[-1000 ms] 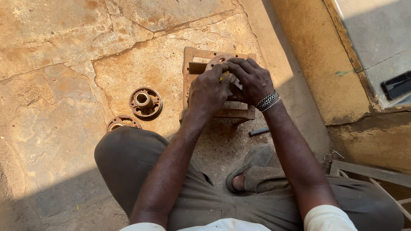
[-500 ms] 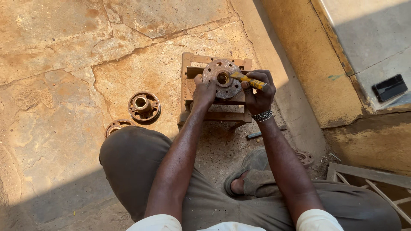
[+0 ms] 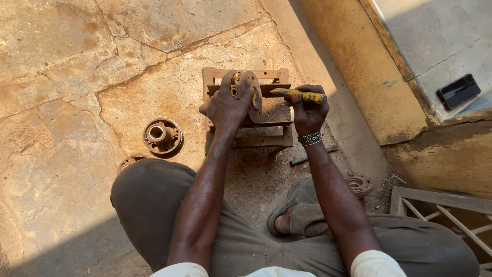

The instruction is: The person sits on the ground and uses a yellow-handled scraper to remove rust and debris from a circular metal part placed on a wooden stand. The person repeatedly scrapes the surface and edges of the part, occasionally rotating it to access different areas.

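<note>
A: Cracked stone floor (image 3: pixel 66 77), low metal stand (image 3: pixel 271 131) in front. L. hand (image 3: pixel 228 105)?
B: Fingers wrapped round a rusty disc (image 3: pixel 251 95), tipped on edge on the stand.
A: R. hand (image 3: pixel 306 110)?
B: Fist shut on a yellow-handled tool (image 3: pixel 300 95), just right of the disc, apart. Looks like the re-gripping stage; next needs the disc steadied.

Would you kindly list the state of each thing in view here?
Left hand: gripping the rusty disc.
Rusty disc: tipped on edge on the stand.
Right hand: closed on the yellow-handled tool.
Metal stand: upright.
Rusty hub: lying flat on the floor.
</note>
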